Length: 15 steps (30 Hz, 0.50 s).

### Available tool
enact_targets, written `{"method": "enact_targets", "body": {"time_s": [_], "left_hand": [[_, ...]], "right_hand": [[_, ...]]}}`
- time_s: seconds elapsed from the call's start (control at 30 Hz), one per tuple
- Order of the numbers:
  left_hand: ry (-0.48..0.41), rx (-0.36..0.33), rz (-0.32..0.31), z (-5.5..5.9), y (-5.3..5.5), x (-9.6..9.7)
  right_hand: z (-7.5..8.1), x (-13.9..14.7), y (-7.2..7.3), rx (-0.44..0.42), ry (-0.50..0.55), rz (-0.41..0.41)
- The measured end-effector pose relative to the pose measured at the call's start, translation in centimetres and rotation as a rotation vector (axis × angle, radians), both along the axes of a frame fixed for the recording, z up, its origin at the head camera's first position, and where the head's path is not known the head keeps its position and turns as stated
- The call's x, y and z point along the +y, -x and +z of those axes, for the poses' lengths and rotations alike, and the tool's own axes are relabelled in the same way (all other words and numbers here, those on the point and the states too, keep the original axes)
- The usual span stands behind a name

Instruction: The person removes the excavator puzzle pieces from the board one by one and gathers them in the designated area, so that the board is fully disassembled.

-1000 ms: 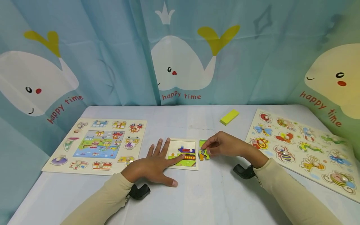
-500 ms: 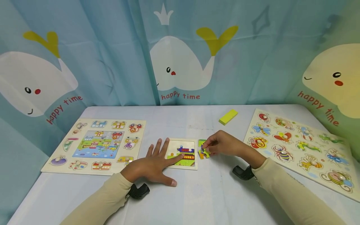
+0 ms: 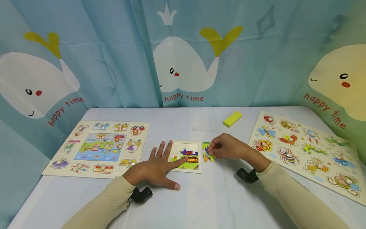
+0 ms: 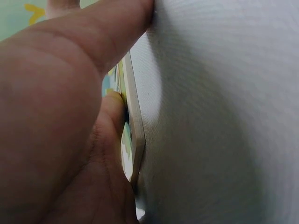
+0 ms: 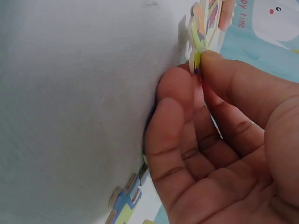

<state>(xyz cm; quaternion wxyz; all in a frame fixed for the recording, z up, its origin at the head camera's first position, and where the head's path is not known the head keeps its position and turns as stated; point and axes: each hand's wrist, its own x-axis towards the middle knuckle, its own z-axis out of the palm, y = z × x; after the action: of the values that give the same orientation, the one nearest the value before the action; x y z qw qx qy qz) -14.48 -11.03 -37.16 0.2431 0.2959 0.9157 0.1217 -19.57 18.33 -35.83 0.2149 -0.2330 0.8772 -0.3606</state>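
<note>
My left hand lies spread over the left side of a small square wooden puzzle tray, its index finger reaching across the picture. Part of a train picture fills the tray's lower right, and bare wood shows above it. With thumb and fingers my right hand pinches a green and orange jigsaw piece just right of the tray. In the right wrist view this jigsaw piece stands edge-on at the fingertips. A second, green jigsaw piece shows behind it, partly covered by the fingers.
A vehicle peg puzzle board lies at the left, and an insect peg puzzle board at the right. Farther back is a yellow-green block. A blue whale-print curtain borders the table's far side.
The right hand has shifted slightly right and turned the pinched jigsaw piece, so that it now lines up more with the tray's edge. The left hand has stayed in place.
</note>
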Motion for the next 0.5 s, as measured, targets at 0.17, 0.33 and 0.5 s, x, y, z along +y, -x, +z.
{"method": "enact_targets", "body": {"time_s": [0.17,0.33,0.5], "left_hand": [[0.004,0.001,0.002,0.05,-0.02,-0.01],[0.006,0.000,0.004,-0.04,0.02,-0.02],[0.001,-0.002,-0.002,-0.06,-0.02,-0.04]], "right_hand": [[-0.18,-0.10,0.08,-0.024,0.036,-0.021],[-0.13,-0.35,0.06,-0.016,0.010,-0.037],[0.45,-0.24,-0.04,0.031,-0.082,-0.032]]}}
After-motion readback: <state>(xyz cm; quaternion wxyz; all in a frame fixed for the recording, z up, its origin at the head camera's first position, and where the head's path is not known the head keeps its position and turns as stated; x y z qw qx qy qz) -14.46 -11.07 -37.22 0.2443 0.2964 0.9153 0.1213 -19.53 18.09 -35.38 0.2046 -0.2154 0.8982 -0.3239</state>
